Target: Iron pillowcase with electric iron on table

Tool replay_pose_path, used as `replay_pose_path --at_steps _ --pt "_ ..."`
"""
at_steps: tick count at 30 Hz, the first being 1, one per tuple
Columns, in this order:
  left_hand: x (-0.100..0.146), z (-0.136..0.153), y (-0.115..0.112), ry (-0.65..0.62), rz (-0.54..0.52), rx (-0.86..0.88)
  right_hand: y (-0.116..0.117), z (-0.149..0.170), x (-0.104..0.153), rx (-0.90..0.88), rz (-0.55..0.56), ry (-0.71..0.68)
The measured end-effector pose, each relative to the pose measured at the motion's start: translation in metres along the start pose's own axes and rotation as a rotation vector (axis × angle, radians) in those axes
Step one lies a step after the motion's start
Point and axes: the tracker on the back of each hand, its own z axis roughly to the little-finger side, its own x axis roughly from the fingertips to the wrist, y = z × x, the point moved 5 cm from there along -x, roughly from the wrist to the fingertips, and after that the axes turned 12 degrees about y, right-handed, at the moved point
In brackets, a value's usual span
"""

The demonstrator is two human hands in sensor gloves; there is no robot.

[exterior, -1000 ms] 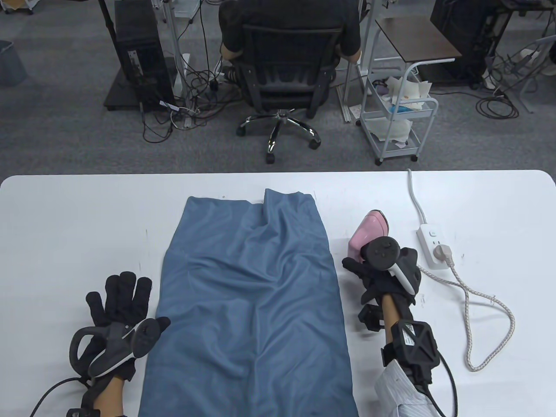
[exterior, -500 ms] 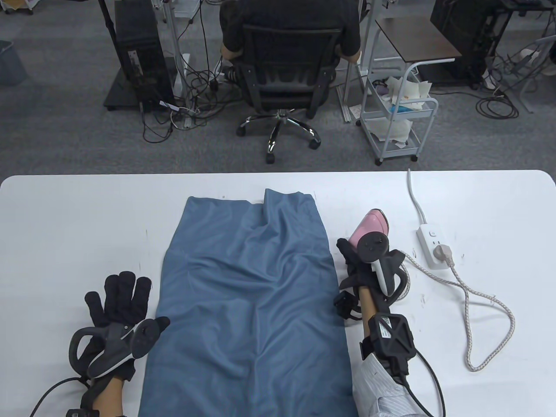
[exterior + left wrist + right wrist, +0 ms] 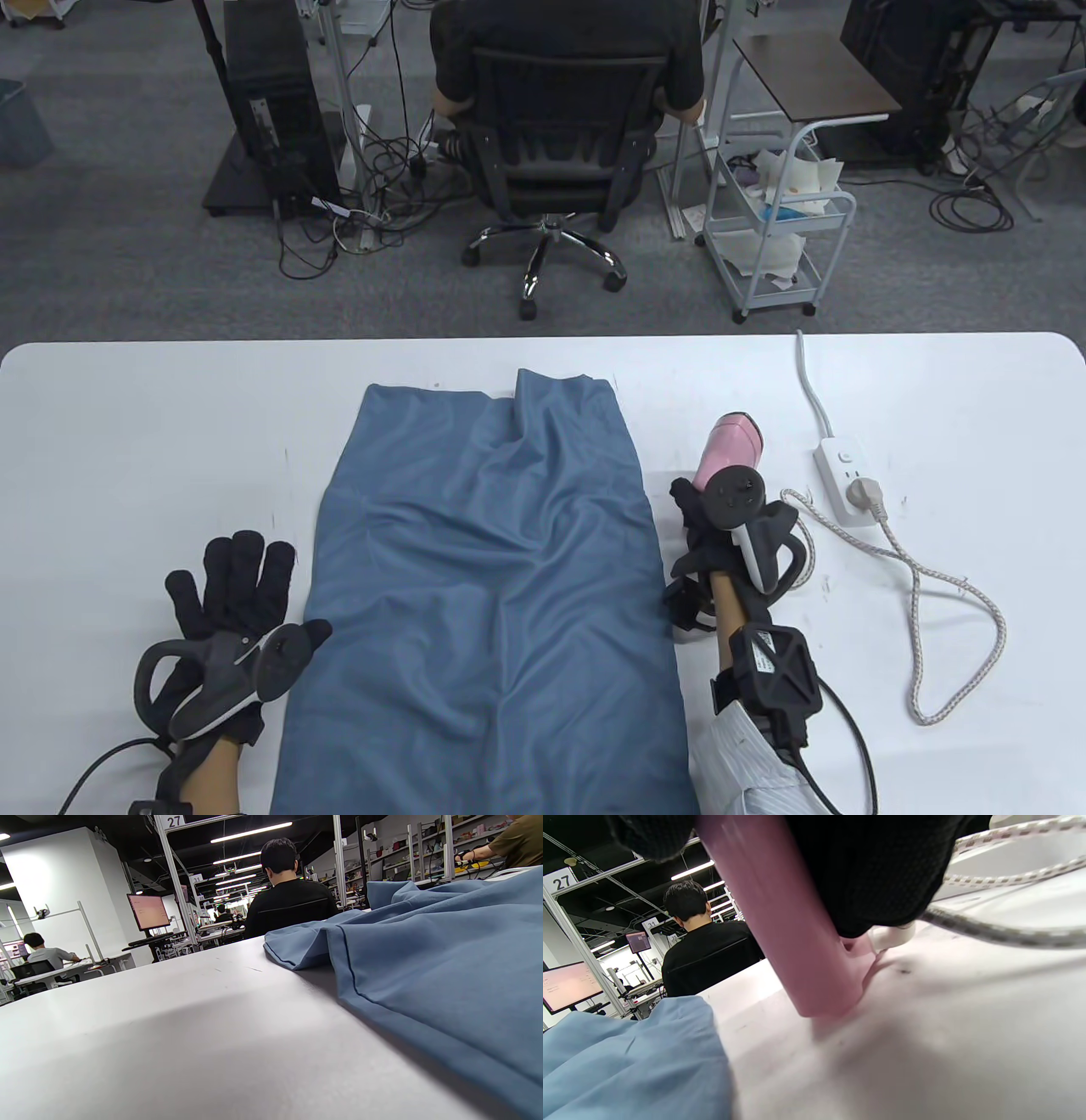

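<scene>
A blue pillowcase (image 3: 492, 560) lies wrinkled along the middle of the white table (image 3: 153, 424); it also shows in the left wrist view (image 3: 424, 955) and the right wrist view (image 3: 628, 1065). My right hand (image 3: 708, 531) grips the handle of a pink electric iron (image 3: 731, 441), which stands just right of the pillowcase. In the right wrist view the gloved fingers (image 3: 865, 866) wrap the pink handle (image 3: 793, 933), whose base is on the table. My left hand (image 3: 233, 586) lies flat with fingers spread on the table, beside the pillowcase's left edge, holding nothing.
A white power strip (image 3: 844, 480) with the iron's plug (image 3: 867, 492) lies right of the iron. The braided cord (image 3: 959, 594) loops over the right part of the table. A seated person in an office chair (image 3: 560, 144) and a white cart (image 3: 776, 229) are beyond the far edge.
My right hand closed around the iron's handle and turned, and the iron tipped more upright. The cord near the handle shifted. The left hand and the pillowcase stayed still.
</scene>
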Motion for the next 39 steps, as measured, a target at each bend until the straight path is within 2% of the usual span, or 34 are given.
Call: replay_pose_path --at_steps 7,13,16,24,26,29,32,35,39 --pt "0.001 0.0 -0.001 -0.004 0.002 0.012 -0.011 0.005 0.005 -0.036 -0.054 0.001" --pt "-0.002 -0.006 -0.003 -0.038 0.011 0.032 -0.031 0.004 0.019 0.028 -0.033 -0.079" --pt "-0.002 -0.011 -0.004 -0.062 0.015 0.023 -0.041 0.006 0.027 0.044 -0.03 -0.148" --pt "0.0 -0.035 -0.002 -0.167 0.027 0.03 -0.068 0.008 0.058 0.139 0.081 -0.387" --pt "0.003 -0.049 0.001 -0.218 0.037 0.034 -0.075 0.006 0.065 0.149 0.089 -0.453" --pt "0.005 -0.077 0.008 -0.315 0.062 0.044 -0.079 0.004 0.076 0.121 0.03 -0.569" --pt "0.003 -0.116 0.018 -0.428 0.117 0.063 -0.08 0.001 0.096 0.133 -0.004 -0.687" --pt "-0.001 -0.163 0.021 -0.527 0.245 0.075 -0.083 -0.009 0.116 0.178 0.018 -0.794" --pt "-0.007 -0.219 0.009 -0.59 0.419 -0.008 -0.089 -0.022 0.137 0.163 0.042 -0.872"
